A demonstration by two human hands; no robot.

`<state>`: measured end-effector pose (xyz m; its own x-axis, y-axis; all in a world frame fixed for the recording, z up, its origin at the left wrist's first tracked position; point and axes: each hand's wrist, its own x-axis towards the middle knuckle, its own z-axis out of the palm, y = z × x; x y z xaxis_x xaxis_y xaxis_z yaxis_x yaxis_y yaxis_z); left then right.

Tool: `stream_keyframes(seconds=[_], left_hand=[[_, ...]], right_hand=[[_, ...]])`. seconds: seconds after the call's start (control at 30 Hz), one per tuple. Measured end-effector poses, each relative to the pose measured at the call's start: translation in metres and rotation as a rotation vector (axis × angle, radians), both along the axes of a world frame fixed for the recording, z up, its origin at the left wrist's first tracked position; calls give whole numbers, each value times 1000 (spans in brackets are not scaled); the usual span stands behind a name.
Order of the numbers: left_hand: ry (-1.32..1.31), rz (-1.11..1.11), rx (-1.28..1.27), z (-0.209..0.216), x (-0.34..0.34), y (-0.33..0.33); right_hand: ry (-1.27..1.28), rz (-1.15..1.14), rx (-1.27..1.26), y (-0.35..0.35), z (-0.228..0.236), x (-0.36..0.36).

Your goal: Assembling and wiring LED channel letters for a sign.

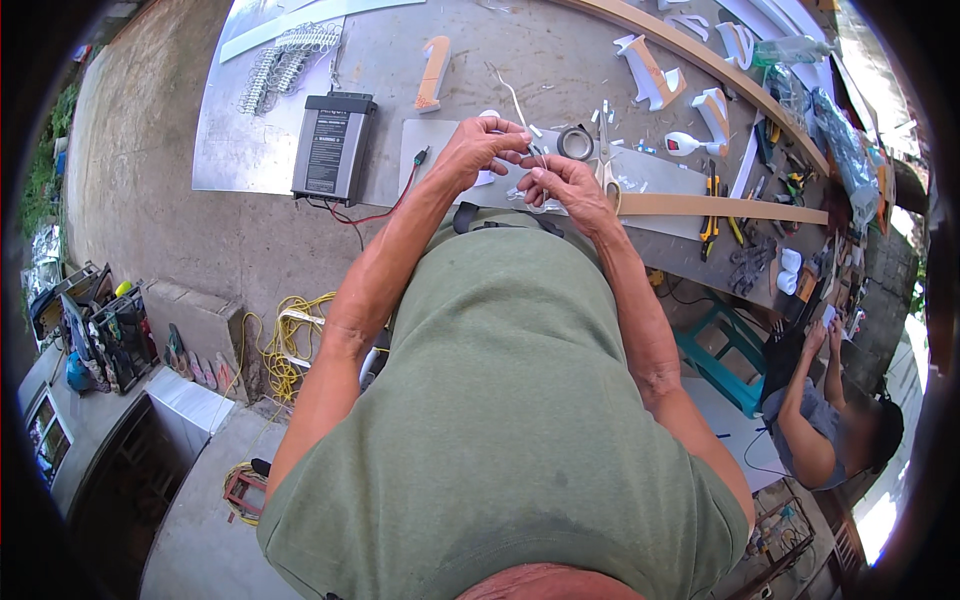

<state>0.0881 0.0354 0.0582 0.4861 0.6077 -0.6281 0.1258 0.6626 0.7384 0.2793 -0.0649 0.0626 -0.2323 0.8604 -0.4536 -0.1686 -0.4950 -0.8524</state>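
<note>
Pinching a thin off-white flexible wire (514,97) above the broad grey desk (380,60), the left hand (482,148) has its fingers closed; whether the right hand (572,188), close beside, grips too, I cannot tell. The wire's long axis runs away from the body, free end pointing forward, slightly left. Fine two-handed wire work seems in hand, calling for steadiness. Rightward lies a round dark tape roll (589,152).

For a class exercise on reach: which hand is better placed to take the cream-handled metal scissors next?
Probably the right hand: it is beside the scissors, while the left hand is farther left. Both, though, seem occupied with a thin white wire.
</note>
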Motion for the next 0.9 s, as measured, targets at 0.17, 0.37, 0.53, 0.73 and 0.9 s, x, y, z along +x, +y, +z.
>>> stream_keyframes(seconds=[0.17,0.37,0.53,0.73,0.9], left_hand=[[37,-54,-23,2,1,-9],[-46,-22,-94,-3,-3,-14],[-142,84,-62,-12,-5,-15],[-145,119,1,-10,-10,-9],[-159,117,46,-6,-11,-7]], right_hand=[[-228,41,55,0,-1,-1],[-283,70,72,1,-5,-2],[-203,17,58,-1,-1,-4],[-127,-25,71,-1,-1,5],[-167,-26,67,0,1,6]])
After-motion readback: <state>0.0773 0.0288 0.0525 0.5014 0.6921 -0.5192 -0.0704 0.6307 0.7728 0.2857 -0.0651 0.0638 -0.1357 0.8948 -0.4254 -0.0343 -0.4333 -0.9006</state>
